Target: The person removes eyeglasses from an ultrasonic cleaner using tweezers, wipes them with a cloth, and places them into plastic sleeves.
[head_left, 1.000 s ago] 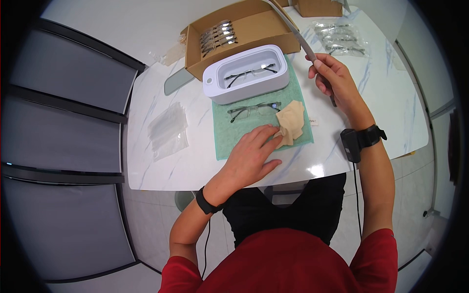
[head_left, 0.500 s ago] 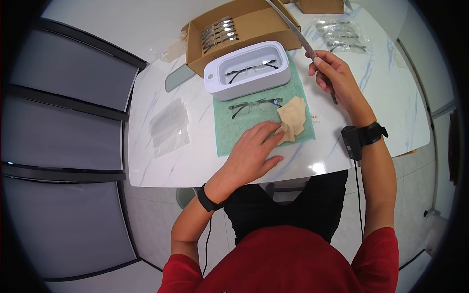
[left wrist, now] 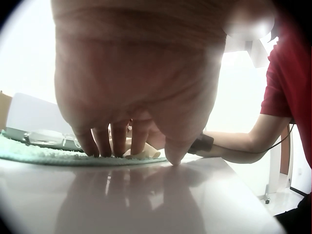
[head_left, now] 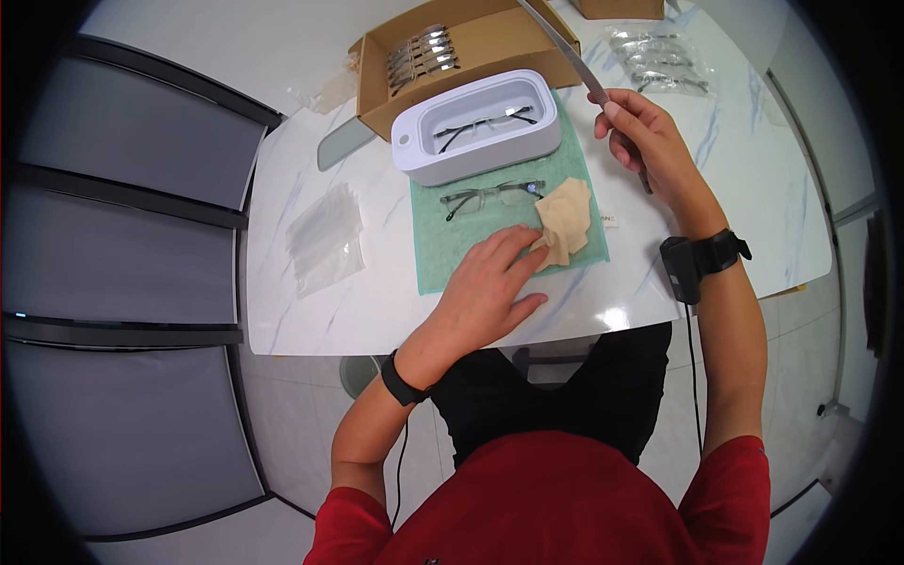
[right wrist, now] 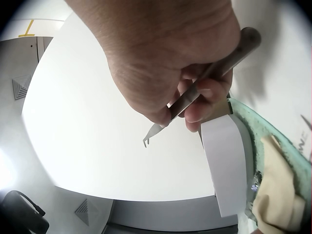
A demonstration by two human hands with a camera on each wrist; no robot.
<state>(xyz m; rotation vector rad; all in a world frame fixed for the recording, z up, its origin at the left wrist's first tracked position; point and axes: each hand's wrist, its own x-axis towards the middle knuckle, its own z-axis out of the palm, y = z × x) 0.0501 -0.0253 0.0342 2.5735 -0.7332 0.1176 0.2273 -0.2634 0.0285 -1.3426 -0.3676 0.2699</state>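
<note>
My left hand (head_left: pixel 484 287) rests at the front of the green towel (head_left: pixel 435 264), fingers spread and fingertips at the edge of a crumpled beige cloth (head_left: pixel 568 218). Just beyond those fingers lies a pair of glasses (head_left: pixel 492 197) with clear lenses and dark temples. Raised over the right side of the table, my right hand (head_left: pixel 650 146) grips grey metal tweezers (head_left: pixel 586 77); their bent tips show in the right wrist view. Behind the towel's glasses stands a white ultrasonic cleaner (head_left: pixel 443 172), its tub holding a second pair of glasses (head_left: pixel 483 122).
An open cardboard box (head_left: pixel 513 42) with several glasses in a row stands behind the cleaner. Bagged glasses (head_left: pixel 659 64) lie at the back right. Clear plastic sleeves (head_left: pixel 325 240) are on the left, and a grey flat lid (head_left: pixel 344 143) leans beside the box.
The table and everything on it sit slightly higher in the head view. Both hands keep their poses, the left at the cloth and the right around the tweezers.
</note>
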